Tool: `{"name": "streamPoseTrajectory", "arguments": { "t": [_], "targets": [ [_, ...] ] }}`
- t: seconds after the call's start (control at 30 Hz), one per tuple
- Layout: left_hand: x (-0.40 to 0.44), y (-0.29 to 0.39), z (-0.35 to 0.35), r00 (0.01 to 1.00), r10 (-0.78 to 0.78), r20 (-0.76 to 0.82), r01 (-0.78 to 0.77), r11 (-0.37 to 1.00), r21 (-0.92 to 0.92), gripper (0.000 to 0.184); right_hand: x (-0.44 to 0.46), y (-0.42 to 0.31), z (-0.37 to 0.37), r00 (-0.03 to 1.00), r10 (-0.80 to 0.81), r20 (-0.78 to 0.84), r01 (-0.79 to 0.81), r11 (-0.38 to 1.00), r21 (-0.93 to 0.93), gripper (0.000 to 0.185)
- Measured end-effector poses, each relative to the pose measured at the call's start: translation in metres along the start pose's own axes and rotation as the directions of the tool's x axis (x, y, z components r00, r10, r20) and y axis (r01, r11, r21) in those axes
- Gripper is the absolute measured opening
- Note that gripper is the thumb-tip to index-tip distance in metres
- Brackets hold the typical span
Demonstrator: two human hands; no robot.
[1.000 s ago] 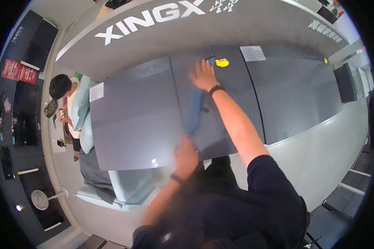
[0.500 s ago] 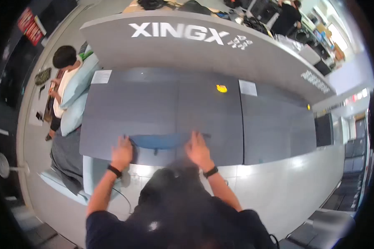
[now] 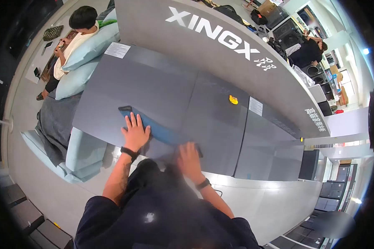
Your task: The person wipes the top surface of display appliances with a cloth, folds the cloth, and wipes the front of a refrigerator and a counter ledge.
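Note:
A long, narrow blue item (image 3: 161, 132), which looks like folded fabric, lies slantwise on the dark grey cabinet top (image 3: 153, 79). Its far left end is a black band. My left hand (image 3: 136, 132) rests on the blue item near that end, open, with the fingers spread. At the other end is my right hand (image 3: 190, 159), smeared by motion. Its fingers overlap the blue item, and a dark tip shows just beyond them. Whether they grip it I cannot tell.
A grey panel (image 3: 187, 50) with white lettering rises behind the cabinets. Paper sheets (image 3: 117, 50) and a yellow sticker (image 3: 233, 99) are on the tops. A person (image 3: 77, 39) sits at left beside blue cushions (image 3: 91, 45); another person (image 3: 307, 53) is behind the panel.
The view has turned and shifted. My left hand has moved from beside the blue item's left end onto it, fingers spread. The blue item now slants down to the right.

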State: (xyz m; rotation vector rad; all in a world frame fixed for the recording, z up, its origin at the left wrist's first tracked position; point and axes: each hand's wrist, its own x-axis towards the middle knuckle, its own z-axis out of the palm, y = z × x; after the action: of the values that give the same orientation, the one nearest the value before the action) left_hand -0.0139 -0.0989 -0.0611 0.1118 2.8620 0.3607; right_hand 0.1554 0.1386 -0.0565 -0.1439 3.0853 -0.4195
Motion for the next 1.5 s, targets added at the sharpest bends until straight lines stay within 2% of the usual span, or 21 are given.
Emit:
{"name": "streamPoseTrajectory", "arguments": {
  "t": [0.17,0.27,0.37,0.57,0.67,0.8,0.93,1.07,1.17,1.33,1.47,1.5],
  "targets": [
    [0.073,0.003,-0.031,0.989,0.142,0.051,-0.143,0.99,0.005,0.08,0.025,-0.026,-0.004,0.999,-0.003,0.036,0.004,1.0,-0.028,0.062],
    [0.134,0.006,-0.045,0.974,0.21,0.09,-0.214,0.976,0.037,0.081,0.057,-0.048,-0.015,0.992,0.056,0.112,-0.068,0.992,0.11,0.063],
    [0.19,0.015,-0.053,0.961,0.241,0.134,-0.256,0.961,0.107,0.082,0.083,-0.059,0.003,0.999,0.019,-0.043,-0.015,0.996,0.09,0.065],
    [0.27,0.031,-0.069,0.946,0.273,0.176,-0.305,0.933,0.189,0.085,0.139,-0.068,0.017,0.995,0.073,-0.071,-0.068,0.996,0.058,0.072],
    [0.303,0.035,-0.07,0.942,0.295,0.163,-0.317,0.939,0.131,0.085,0.162,-0.068,0.022,0.993,0.08,-0.091,-0.076,0.996,0.044,0.077],
    [0.327,0.04,-0.072,0.946,0.276,0.171,-0.302,0.942,0.148,0.087,0.183,-0.068,0.022,0.992,0.104,-0.067,-0.101,0.994,0.045,0.08],
    [0.318,0.049,-0.08,0.952,0.25,0.175,-0.277,0.948,0.154,0.082,0.182,-0.068,0.019,0.991,0.124,-0.045,-0.121,0.99,0.067,0.079],
    [0.308,0.045,-0.059,0.968,0.245,0.06,-0.249,0.966,0.072,0.081,0.169,-0.057,0.012,0.994,0.107,0.012,-0.108,0.99,0.09,0.075],
    [0.258,0.037,-0.054,0.965,0.261,-0.011,-0.261,0.965,0.026,0.076,0.133,-0.049,0.009,0.992,0.051,-0.114,-0.034,0.989,0.14,0.068],
    [0.166,0.027,-0.026,0.951,0.29,-0.102,-0.284,0.956,0.067,0.07,0.054,-0.051,-0.005,0.995,0.099,0.011,-0.099,0.972,0.213,0.064],
    [0.068,0.02,-0.012,0.958,0.235,-0.162,-0.233,0.972,0.032,0.067,-0.016,-0.042,-0.003,0.997,0.068,0.041,-0.076,0.97,0.231,0.06],
    [0.047,0.021,-0.013,0.969,0.209,-0.129,-0.209,0.978,0.019,0.067,-0.032,-0.035,-0.003,0.994,0.092,0.065,-0.105,0.965,0.239,0.06]
  ]
}}
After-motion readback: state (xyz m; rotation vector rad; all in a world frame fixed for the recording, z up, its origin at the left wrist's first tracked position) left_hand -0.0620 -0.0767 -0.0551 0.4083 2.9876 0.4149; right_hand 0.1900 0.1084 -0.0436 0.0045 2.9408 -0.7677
